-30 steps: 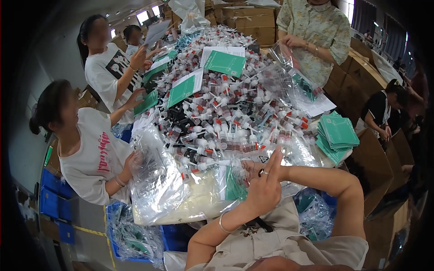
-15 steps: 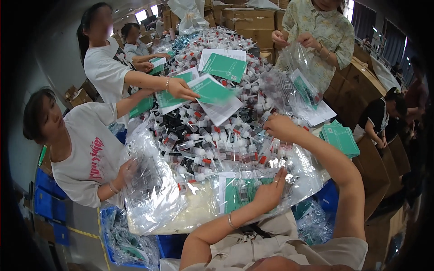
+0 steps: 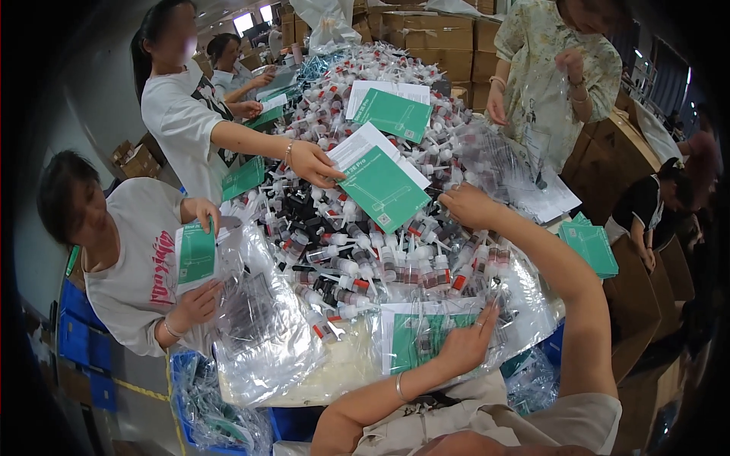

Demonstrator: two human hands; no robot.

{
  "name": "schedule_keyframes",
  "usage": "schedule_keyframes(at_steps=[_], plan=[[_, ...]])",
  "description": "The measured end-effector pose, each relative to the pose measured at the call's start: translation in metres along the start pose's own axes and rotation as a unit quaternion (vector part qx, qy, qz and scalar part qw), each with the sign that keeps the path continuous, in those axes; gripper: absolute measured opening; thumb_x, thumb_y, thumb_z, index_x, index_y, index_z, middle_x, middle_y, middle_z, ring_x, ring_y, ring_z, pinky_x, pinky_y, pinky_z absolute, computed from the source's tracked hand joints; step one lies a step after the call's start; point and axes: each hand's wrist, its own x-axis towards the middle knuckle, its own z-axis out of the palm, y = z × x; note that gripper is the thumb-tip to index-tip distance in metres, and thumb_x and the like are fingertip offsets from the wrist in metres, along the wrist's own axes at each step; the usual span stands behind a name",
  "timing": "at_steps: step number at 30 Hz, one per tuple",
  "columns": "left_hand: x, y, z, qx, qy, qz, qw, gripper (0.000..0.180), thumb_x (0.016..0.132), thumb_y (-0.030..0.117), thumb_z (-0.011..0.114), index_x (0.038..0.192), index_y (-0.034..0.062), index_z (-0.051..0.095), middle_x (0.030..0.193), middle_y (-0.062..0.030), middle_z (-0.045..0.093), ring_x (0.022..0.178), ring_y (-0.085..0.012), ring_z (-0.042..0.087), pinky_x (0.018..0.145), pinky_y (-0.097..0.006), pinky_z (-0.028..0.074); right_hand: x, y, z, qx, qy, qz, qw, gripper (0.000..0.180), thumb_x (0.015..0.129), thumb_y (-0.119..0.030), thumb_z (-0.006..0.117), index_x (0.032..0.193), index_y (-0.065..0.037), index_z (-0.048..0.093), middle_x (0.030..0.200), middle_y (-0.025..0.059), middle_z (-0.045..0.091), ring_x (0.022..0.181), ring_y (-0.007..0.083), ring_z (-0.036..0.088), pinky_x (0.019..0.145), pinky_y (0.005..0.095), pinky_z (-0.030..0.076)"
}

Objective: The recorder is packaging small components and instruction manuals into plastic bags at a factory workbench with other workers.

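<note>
Below, head view: left hand (image 3: 465, 343) lies flat, fingers spread, pinning a clear bag (image 3: 426, 338) with its green leaflet at the near edge of the bottle heap (image 3: 365, 251). Right hand (image 3: 469, 207), curled into the heap's far side; grip contents cannot be told.

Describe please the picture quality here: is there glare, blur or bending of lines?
In the head view, white glare sits on the clear plastic bag at the table edge; the right hand, reaching into the pile, looks slightly smeared; the cardboard boxes curve near the rim; the corners are black.
</note>
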Motion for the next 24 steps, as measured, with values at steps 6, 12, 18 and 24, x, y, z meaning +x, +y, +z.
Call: schedule_keyframes(at_steps=[6,12,18,24], plan=[[0.003,0.002,-0.003,-0.008,-0.005,0.004,1.000,0.073,0.069,0.003,0.052,0.136,-0.0092,0.028,0.137,-0.0261,0.038,0.051,-0.0221,0.060,0.043,-0.032,0.046,0.019,0.004,0.032,0.005,0.000,-0.031,0.999,0.012,0.077,-0.014,0.054,0.089,-0.011,0.055,0.079,0.0043,0.059,0.080,0.0215,0.059,0.074,0.0363,0.039],[0.007,-0.002,-0.006,-0.016,-0.016,-0.007,1.000,0.070,0.069,0.005,0.053,0.134,-0.0099,0.031,0.133,-0.0277,0.042,0.052,-0.0207,0.060,0.043,-0.032,0.046,0.007,0.027,-0.001,0.040,0.068,-0.018,0.997,0.010,0.077,-0.012,0.053,0.087,-0.010,0.050,0.080,0.0065,0.057,0.080,0.0256,0.058,0.077,0.0389,0.040],[0.010,-0.004,-0.005,-0.008,-0.017,0.005,1.000,0.065,0.071,0.004,0.053,0.131,-0.0105,0.034,0.131,-0.0286,0.044,0.059,-0.0209,0.064,0.047,-0.031,0.049,-0.027,0.005,-0.074,0.039,0.099,0.090,0.990,0.014,0.083,-0.014,0.054,0.094,-0.006,0.049,0.091,0.0114,0.055,0.081,0.0323,0.058,0.066,0.0420,0.045],[0.009,0.003,-0.017,-0.083,-0.072,-0.061,0.992,0.071,0.069,0.003,0.054,0.135,-0.0058,0.029,0.133,-0.0262,0.042,0.070,-0.0341,0.064,0.058,-0.041,0.052,-0.090,-0.060,-0.139,0.166,-0.007,0.220,0.961,0.018,0.090,-0.017,0.051,0.098,-0.002,0.048,0.069,0.0132,0.061,0.063,0.0360,0.060,0.059,0.0445,0.048]])
